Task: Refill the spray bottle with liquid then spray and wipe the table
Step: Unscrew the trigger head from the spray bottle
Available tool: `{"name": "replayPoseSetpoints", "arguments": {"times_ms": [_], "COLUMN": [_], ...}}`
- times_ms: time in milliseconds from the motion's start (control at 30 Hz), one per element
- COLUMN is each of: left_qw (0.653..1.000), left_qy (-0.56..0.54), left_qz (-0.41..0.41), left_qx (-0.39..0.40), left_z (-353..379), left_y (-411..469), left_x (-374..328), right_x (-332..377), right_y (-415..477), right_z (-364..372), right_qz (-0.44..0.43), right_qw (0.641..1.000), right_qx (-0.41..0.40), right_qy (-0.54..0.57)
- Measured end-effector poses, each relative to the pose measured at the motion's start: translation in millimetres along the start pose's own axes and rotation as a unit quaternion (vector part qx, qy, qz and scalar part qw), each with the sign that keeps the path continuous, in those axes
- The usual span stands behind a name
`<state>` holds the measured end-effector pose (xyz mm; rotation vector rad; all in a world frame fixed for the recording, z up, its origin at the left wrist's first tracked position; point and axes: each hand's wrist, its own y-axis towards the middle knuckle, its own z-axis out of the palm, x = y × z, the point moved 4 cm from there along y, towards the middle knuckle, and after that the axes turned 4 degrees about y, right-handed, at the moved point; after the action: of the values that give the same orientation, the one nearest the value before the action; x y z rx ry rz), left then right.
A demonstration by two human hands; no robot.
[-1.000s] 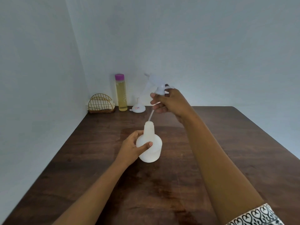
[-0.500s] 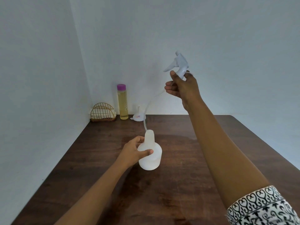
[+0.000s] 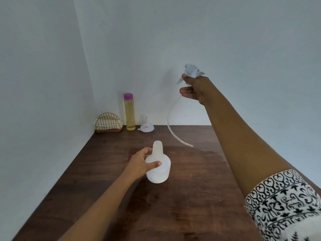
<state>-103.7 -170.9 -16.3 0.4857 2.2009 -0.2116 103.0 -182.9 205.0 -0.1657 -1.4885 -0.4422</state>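
A white translucent spray bottle (image 3: 160,171) stands upright on the dark wooden table (image 3: 191,197), its neck open at the top. My left hand (image 3: 141,163) grips its shoulder from the left. High above the table's back, my right hand (image 3: 194,88) grips the white trigger head (image 3: 192,71). Its clear dip tube (image 3: 171,126) curves down and hangs free in the air, right of the bottle's neck. A tall bottle of yellow liquid (image 3: 129,113) with a purple cap stands at the back by the wall. A small white funnel (image 3: 146,126) sits upside down beside it.
A gold wire holder (image 3: 108,123) with folded pale cloths stands in the back left corner. Walls close off the table's left and far sides. Bare wood stretches right of and in front of the spray bottle.
My right hand lifted the trigger head up and to the right, and the dip tube came fully out of the bottle's neck. My left hand kept its hold on the bottle.
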Motion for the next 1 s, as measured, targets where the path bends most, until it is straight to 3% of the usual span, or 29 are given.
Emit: {"name": "replayPoseSetpoints", "arguments": {"times_ms": [133,300,567,833,1000], "left_qw": [1.000,0.998,0.996,0.993,0.992], "left_qy": [-0.016,-0.042,-0.057,-0.069,-0.072], "left_qz": [0.015,0.036,0.034,0.046,0.049], "left_qx": [-0.012,-0.044,-0.067,-0.087,-0.091], "left_z": [5,12,18,21,22], "left_y": [-4,-10,-16,-19,-18], "left_x": [2,5,12,13,13], "right_x": [-42,-111,-190,-217,-220], "right_y": [-6,-16,-35,-50,-52], "right_z": [-20,-56,-80,-82,-87], "right_qz": [0.105,0.231,0.350,0.384,0.385], "right_qw": [0.985,0.941,0.889,0.878,0.856], "right_qx": [0.038,0.056,0.077,0.063,0.054], "right_qy": [-0.135,-0.243,-0.284,-0.278,-0.340]}}
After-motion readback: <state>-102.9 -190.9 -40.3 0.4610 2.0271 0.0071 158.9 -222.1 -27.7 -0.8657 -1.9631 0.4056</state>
